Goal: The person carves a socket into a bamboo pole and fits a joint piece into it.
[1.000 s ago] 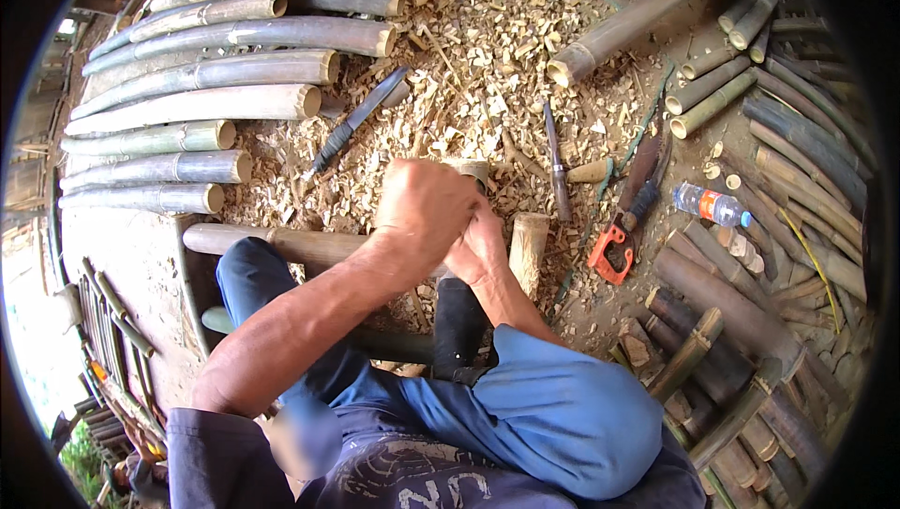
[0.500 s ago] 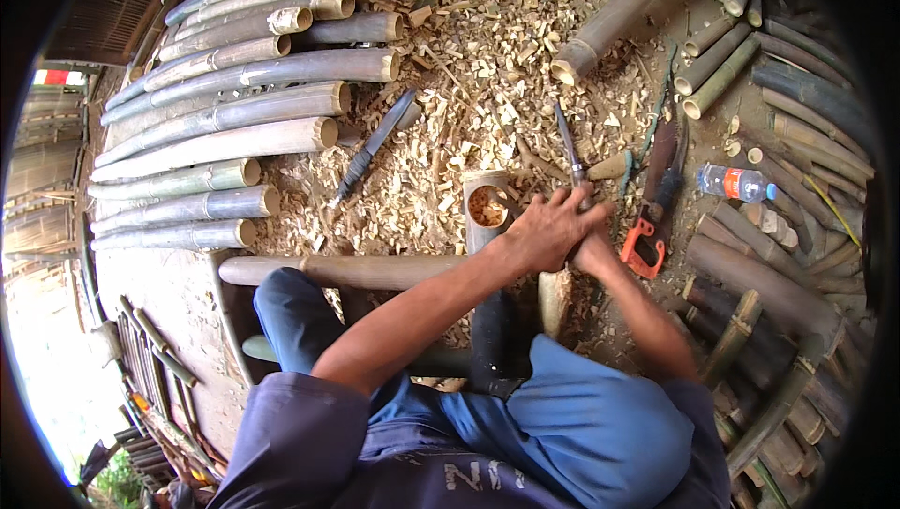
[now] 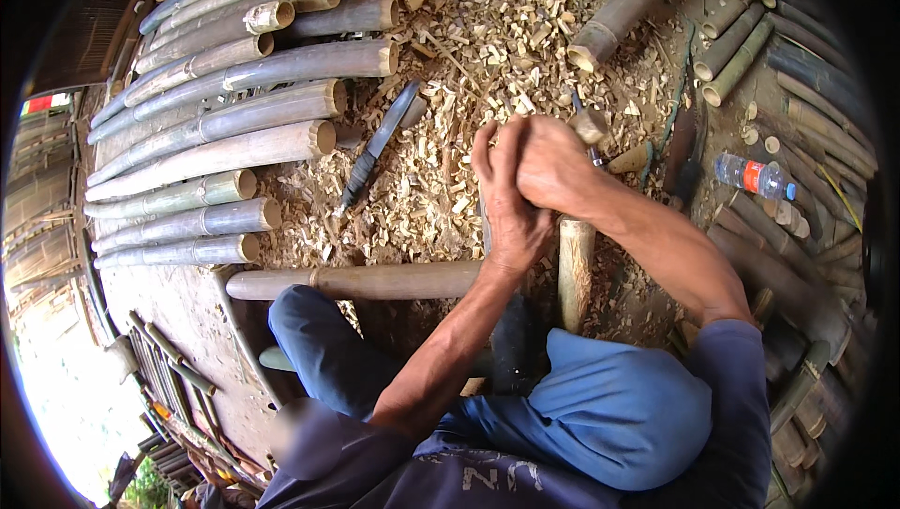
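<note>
In front of my knees my two hands are pressed together. My left hand (image 3: 514, 209) comes in below, its fingers curled upward. Over it lies my right hand (image 3: 551, 164), bent into a fist; what either one grips is hidden. A blunt brown wooden end (image 3: 589, 125) shows just past the right knuckles. Beside that, a narrow dark blade (image 3: 576, 98) and a shiny metal collar show in part, apparently of one tool. Behind the hands, the bamboo piece with a round opening is almost wholly covered. A pale wooden stub (image 3: 575, 270) stands just below my right wrist.
Wood chips (image 3: 478, 50) cover the ground. A long knife (image 3: 380, 148) lies on them at the left. Bamboo poles (image 3: 272, 64) are stacked behind it. One thick bamboo pole (image 3: 394, 280) lies crosswise by my knee. A plastic bottle (image 3: 755, 176) rests among bamboo at the right.
My right hand has swung up and left, now over the left one. Both hands have left the tool's handle and cover the bamboo opening. The saw's orange handle is now hidden.
</note>
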Motion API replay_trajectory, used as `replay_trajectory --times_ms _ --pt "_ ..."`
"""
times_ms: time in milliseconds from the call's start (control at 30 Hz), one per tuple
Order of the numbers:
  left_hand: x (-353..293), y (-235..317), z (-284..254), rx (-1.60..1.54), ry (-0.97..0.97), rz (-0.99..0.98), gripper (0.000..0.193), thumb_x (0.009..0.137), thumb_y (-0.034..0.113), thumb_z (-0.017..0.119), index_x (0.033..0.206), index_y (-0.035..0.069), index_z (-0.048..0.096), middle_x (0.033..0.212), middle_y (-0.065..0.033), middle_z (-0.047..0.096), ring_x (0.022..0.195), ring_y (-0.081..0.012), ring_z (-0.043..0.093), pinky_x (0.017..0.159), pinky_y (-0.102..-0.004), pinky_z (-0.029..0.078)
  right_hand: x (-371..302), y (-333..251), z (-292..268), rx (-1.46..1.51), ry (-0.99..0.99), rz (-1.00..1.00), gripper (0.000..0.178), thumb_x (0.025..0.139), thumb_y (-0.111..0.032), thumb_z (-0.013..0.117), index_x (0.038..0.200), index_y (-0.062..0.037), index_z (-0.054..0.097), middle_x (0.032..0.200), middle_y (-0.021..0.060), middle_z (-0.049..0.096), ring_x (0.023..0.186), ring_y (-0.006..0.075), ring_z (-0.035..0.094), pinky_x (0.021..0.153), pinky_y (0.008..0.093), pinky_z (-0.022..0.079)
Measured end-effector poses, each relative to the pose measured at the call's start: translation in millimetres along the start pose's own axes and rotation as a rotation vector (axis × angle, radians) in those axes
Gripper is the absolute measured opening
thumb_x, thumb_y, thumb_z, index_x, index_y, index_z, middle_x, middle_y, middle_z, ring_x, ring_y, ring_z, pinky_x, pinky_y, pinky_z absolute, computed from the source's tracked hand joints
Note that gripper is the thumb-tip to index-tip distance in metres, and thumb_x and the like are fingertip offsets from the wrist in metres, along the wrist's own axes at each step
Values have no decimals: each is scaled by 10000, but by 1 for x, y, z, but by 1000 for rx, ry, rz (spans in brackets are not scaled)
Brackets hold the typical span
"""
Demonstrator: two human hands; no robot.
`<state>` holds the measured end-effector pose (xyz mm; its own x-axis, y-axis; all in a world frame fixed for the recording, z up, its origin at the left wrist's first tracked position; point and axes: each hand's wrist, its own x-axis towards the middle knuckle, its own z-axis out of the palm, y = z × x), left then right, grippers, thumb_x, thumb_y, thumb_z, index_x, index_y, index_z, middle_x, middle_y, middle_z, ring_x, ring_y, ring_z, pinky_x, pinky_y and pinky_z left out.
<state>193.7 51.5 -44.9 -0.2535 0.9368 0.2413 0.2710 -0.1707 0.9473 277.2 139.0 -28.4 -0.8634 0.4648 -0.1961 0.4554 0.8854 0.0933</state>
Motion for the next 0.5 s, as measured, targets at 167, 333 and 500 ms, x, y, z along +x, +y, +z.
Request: replay_trajectory --times_ms 167,333,500 --pt "0 6 8 33 -151 -229 967 723 -29 754 1570 16 288 1367 -280 437 1342 -382 453 1023 -477 541 -19 15 26 153 -277 1 155 907 -180 712 778 -96 728 664 32 648 595 106 563 662 329 540" --pt "5 43 22 231 -886 -476 969 678 -30 743 1546 26 316 1264 -282 532 1042 -451 677 916 -528 617 -86 12 37 1383 -820 630 409 953 -89 652 1341 -10 549 1256 212 625 1177 247 628 1044 428 540" --pt "-5 41 9 235 -1017 -346 1015 619 63 798 1538 102 370 1305 -274 548 1131 -453 655 1029 -477 536 -106 -33 25 1598 -733 818 544 918 -102 689 1419 -43 485 1291 203 610 1227 258 608 1019 404 542"
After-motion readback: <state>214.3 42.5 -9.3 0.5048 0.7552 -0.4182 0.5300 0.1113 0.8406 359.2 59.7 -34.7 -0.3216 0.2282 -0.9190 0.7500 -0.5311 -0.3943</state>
